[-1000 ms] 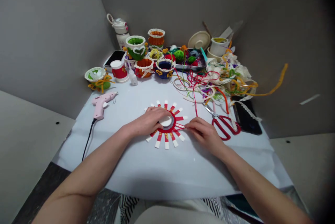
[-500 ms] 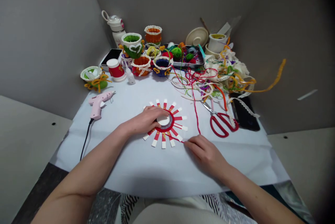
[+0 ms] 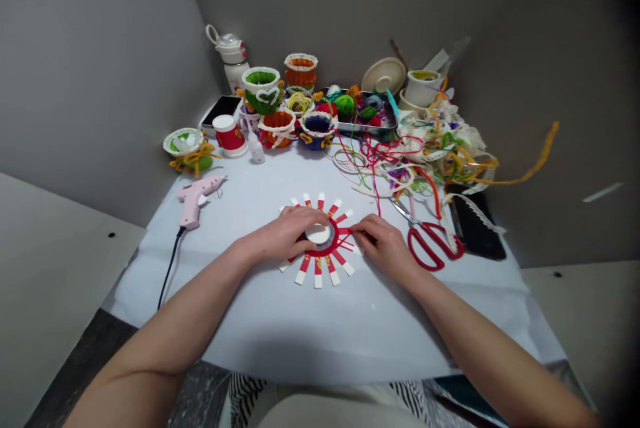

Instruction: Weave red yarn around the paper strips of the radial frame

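Observation:
A flattened paper cup (image 3: 320, 261), cut into red and white strips that fan out like a sun, lies at the middle of the white table (image 3: 280, 328). My left hand (image 3: 289, 233) lies flat on its round white base, fingers stretched out. My right hand (image 3: 383, 244) rests at the cup's right side, fingers pinched on a red yarn strand (image 3: 374, 189). That strand runs up toward the tangle of yarn at the back. Some red yarn lies wound between the strips by the base.
Red-handled scissors (image 3: 429, 244) and a black phone (image 3: 474, 231) lie right of my right hand. A pink glue gun (image 3: 195, 196) with its cord is on the left. Yarn-wrapped cups (image 3: 278, 127), a metal tray of yarn balls (image 3: 362, 112) and loose cords (image 3: 440, 148) crowd the back.
My right hand pulled the red yarn down toward me past the cup's lower right, then came back up to the strips on the right side. My left hand stayed on the base.

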Demonstrator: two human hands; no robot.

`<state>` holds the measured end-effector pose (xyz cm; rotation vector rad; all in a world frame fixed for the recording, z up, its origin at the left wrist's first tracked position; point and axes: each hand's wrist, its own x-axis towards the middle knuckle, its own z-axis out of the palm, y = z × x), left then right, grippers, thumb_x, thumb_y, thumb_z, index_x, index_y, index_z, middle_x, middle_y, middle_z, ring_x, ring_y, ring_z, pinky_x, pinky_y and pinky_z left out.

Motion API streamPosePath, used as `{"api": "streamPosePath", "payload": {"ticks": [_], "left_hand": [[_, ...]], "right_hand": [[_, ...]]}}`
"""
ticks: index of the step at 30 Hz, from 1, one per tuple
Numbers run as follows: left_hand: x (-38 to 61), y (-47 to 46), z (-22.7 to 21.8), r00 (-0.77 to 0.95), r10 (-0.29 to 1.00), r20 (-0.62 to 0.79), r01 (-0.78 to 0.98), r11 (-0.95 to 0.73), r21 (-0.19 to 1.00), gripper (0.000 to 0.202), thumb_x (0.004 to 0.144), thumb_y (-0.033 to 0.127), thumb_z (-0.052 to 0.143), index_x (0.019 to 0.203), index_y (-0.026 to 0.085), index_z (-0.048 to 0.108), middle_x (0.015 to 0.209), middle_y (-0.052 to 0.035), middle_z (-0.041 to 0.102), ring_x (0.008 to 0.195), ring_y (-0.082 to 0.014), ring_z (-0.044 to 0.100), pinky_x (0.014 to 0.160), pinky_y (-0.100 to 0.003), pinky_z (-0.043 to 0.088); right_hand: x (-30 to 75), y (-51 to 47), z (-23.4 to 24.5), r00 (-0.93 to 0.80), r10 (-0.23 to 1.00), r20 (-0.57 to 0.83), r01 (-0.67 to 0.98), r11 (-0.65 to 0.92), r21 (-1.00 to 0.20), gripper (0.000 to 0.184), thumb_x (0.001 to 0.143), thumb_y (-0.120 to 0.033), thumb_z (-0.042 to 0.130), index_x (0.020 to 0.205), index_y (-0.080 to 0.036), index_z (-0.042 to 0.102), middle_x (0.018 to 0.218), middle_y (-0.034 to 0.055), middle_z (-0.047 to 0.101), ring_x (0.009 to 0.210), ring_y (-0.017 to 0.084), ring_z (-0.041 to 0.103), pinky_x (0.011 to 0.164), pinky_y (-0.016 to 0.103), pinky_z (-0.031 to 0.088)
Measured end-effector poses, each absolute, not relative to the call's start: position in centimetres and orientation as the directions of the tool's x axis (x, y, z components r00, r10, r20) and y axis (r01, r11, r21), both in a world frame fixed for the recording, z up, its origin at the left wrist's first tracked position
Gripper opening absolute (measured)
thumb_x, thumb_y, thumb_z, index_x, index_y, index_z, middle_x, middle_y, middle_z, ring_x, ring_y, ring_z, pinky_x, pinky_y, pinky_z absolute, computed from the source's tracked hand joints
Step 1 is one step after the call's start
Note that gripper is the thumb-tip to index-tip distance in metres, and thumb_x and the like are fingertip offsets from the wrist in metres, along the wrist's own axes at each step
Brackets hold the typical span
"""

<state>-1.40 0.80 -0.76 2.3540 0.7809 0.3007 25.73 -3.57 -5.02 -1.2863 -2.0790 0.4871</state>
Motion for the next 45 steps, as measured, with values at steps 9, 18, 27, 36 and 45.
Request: {"api": "streamPosePath", "payload": {"ticks": [9, 18, 27, 36, 45], "left_hand": [[-0.8, 0.5, -1.0, 0.735, 0.677, 0.031, 0.533, -0.605, 0.591, 0.043, 0.092, 0.023, 0.068, 0.133, 0.026, 0.055, 0.134, -0.0108, 0.062, 0.127, -0.0316, 0.054, 0.106, -0.051, 0.04], [-1.6, 1.0, -1.1, 0.802, 0.597, 0.002, 0.465, -0.628, 0.624, 0.055, 0.09, 0.001, 0.053, 0.135, 0.033, 0.053, 0.145, -0.0046, 0.061, 0.137, -0.0268, 0.05, 0.112, -0.052, 0.035], [-1.9, 1.2, -1.6, 0.804, 0.595, 0.013, 0.455, -0.629, 0.63, 0.052, 0.091, 0.005, 0.056, 0.135, 0.032, 0.055, 0.144, -0.0062, 0.062, 0.136, -0.0272, 0.052, 0.112, -0.052, 0.035], [-1.9, 1.2, -1.5, 0.803, 0.595, 0.024, 0.449, -0.632, 0.632, 0.05, 0.091, 0.006, 0.057, 0.134, 0.031, 0.057, 0.142, -0.0061, 0.063, 0.134, -0.027, 0.053, 0.113, -0.053, 0.036], [-1.6, 1.0, -0.9, 0.802, 0.598, 0.004, 0.456, -0.614, 0.644, 0.047, 0.091, 0.01, 0.06, 0.133, 0.031, 0.055, 0.143, -0.0069, 0.062, 0.135, -0.0288, 0.053, 0.111, -0.054, 0.037]], "right_hand": [[26.1, -4.3, -4.5, -0.337, 0.874, 0.35, 0.581, 0.486, -0.653, 0.015, 0.1, -0.019, 0.057, 0.104, -0.022, 0.071, 0.095, 0.0069, 0.068, 0.087, 0.02, 0.067, 0.076, 0.034, 0.055], [27.6, -8.8, -3.5, -0.418, 0.817, 0.398, 0.582, 0.577, -0.573, 0.021, 0.1, -0.016, 0.054, 0.107, -0.025, 0.072, 0.095, 0.0089, 0.07, 0.086, 0.022, 0.067, 0.074, 0.037, 0.058], [27.2, -12.3, -4.5, -0.573, 0.72, 0.391, 0.639, 0.692, -0.336, 0.025, 0.1, -0.01, 0.05, 0.11, -0.019, 0.071, 0.091, 0.0102, 0.071, 0.077, 0.022, 0.06, 0.065, 0.035, 0.052], [27.5, -6.8, -3.5, -0.447, 0.857, 0.256, 0.724, 0.515, -0.459, 0.021, 0.099, -0.016, 0.053, 0.096, -0.022, 0.073, 0.091, 0.0098, 0.069, 0.086, 0.025, 0.064, 0.074, 0.039, 0.053], [25.7, -3.0, -5.1, -0.26, 0.91, 0.323, 0.677, 0.411, -0.61, 0.014, 0.095, -0.017, 0.058, 0.093, -0.022, 0.071, 0.087, 0.0057, 0.067, 0.084, 0.022, 0.065, 0.073, 0.036, 0.052]]}}
